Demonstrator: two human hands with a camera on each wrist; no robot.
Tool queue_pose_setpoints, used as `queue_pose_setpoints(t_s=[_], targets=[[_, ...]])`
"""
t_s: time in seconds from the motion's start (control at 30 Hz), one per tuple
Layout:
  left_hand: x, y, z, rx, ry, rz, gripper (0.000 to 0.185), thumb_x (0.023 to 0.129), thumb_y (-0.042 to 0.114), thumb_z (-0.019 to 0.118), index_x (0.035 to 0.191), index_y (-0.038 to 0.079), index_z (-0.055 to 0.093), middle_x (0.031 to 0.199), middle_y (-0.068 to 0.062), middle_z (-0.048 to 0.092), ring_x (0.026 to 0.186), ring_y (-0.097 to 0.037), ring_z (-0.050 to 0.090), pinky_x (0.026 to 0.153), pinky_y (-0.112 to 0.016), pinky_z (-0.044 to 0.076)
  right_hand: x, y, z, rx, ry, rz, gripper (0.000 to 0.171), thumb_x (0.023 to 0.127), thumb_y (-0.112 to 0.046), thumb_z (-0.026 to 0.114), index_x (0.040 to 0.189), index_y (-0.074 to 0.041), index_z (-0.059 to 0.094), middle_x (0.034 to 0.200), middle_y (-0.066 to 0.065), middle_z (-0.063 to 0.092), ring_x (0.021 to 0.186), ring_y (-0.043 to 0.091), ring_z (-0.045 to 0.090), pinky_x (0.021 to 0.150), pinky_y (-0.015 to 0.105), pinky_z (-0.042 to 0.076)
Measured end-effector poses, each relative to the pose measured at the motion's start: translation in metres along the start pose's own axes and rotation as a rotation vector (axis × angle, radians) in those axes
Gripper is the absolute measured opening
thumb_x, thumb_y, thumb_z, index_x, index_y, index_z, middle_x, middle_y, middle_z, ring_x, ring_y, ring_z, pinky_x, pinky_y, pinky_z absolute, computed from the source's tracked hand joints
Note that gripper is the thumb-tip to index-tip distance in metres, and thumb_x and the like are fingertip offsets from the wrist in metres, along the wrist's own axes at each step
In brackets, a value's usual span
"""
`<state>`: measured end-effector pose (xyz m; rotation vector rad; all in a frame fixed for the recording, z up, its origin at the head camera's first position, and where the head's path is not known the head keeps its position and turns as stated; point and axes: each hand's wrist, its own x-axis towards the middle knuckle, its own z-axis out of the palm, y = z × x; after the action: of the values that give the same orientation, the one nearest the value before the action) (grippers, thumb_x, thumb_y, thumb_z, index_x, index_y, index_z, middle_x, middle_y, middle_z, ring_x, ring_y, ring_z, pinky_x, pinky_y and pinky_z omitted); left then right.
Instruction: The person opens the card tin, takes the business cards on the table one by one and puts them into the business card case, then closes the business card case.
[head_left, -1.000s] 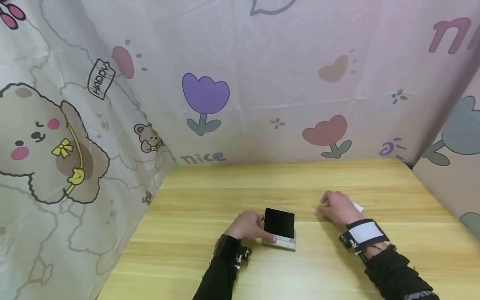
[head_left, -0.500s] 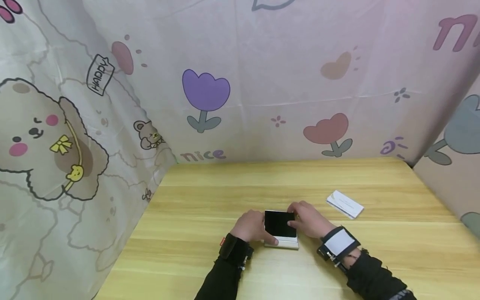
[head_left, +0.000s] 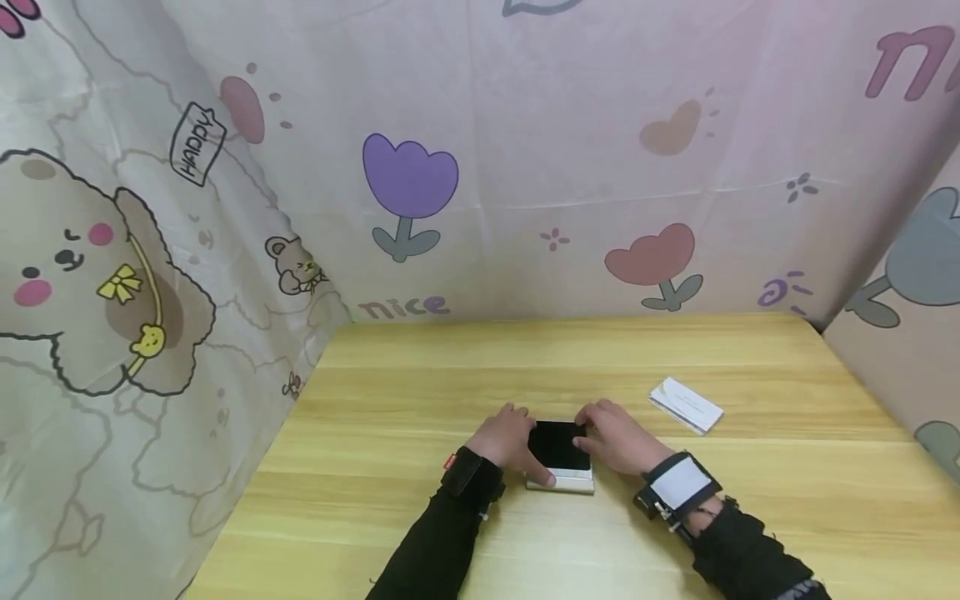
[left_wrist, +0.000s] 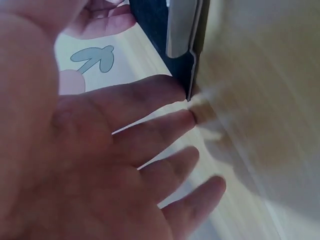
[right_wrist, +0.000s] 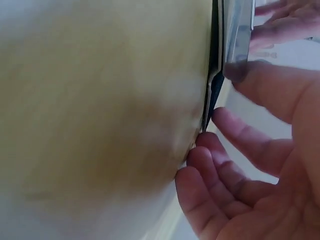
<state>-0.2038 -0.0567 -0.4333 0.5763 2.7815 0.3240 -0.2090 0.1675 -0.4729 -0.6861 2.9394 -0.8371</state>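
Observation:
A small card holder (head_left: pixel 567 483) with a silver front strip and a black panel (head_left: pixel 557 447) lies on the table between both hands. My left hand (head_left: pixel 507 442) holds its left side, the thumb on the silver strip and the index fingertip at the black panel's corner. In the left wrist view its other fingers (left_wrist: pixel 195 200) spread out free. My right hand (head_left: pixel 621 442) grips the right side. The right wrist view shows its thumb (right_wrist: pixel 270 85) on the silver edge and the index fingertip at the thin black flap's end, with the remaining fingers curled below.
A short stack of white business cards (head_left: pixel 686 405) rests on the wooden table (head_left: pixel 420 375) beyond my right hand. Printed curtains (head_left: pixel 540 167) hang behind the table and along its sides. Dark bands with small cameras circle both wrists.
My right hand has left the business cards and moved left to the card holder, uncovering the stack. The left hand stays at the holder, its fingers now more spread.

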Motion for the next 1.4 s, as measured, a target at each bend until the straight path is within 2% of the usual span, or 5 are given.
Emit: queue_pose_setpoints(t_s=[0.23,0.4,0.6,0.87,1.4], targets=[[0.002,-0.001,0.002,-0.133,-0.032,-0.045,0.091,0.066,0.047,0.098,0.141,0.009,0.064,0.157,-0.009,0.048,0.14,-0.035,0.045,0.096,-0.048,0.055,-0.006,0.022,-0.022,-0.06,0.11,0.044,0.029,0.095,-0.015,0.072,0.11,0.009,0.068,0.11,0.027,0.067,0.107,0.046,0.061,0.094,0.061,0.05],[0.0,-0.002,0.005,-0.197,-0.021,-0.067,0.094,0.066,0.045,0.099,0.144,0.011,0.061,0.159,-0.011,0.046,0.143,-0.035,0.042,0.098,-0.049,0.053,-0.012,0.046,-0.045,-0.155,0.21,0.246,0.037,0.091,-0.01,0.067,0.11,0.021,0.061,0.123,0.05,0.048,0.114,0.067,0.044,0.094,0.073,0.04],[0.0,-0.002,0.006,-0.2,-0.02,-0.067,0.095,0.066,0.046,0.098,0.146,0.012,0.06,0.161,-0.01,0.043,0.145,-0.036,0.041,0.098,-0.049,0.053,-0.021,0.066,-0.06,-0.216,0.151,0.41,0.021,0.081,0.001,0.065,0.09,0.019,0.061,0.094,0.04,0.052,0.086,0.054,0.049,0.074,0.061,0.045],[-0.001,-0.004,0.006,-0.219,-0.017,-0.08,0.097,0.065,0.045,0.099,0.147,0.012,0.059,0.162,-0.009,0.042,0.145,-0.036,0.04,0.103,-0.053,0.049,-0.02,0.065,-0.062,-0.251,0.136,0.381,0.021,0.087,0.0,0.074,0.085,0.019,0.066,0.076,0.026,0.056,0.064,0.034,0.053,0.056,0.045,0.047],[0.001,-0.005,0.006,-0.209,-0.023,-0.068,0.098,0.067,0.045,0.098,0.149,0.013,0.057,0.164,-0.007,0.039,0.148,-0.035,0.036,0.107,-0.055,0.045,-0.022,0.057,-0.044,-0.402,0.28,0.233,0.02,0.086,0.007,0.065,0.067,0.007,0.059,0.057,0.018,0.056,0.047,0.03,0.054,0.039,0.048,0.044]])
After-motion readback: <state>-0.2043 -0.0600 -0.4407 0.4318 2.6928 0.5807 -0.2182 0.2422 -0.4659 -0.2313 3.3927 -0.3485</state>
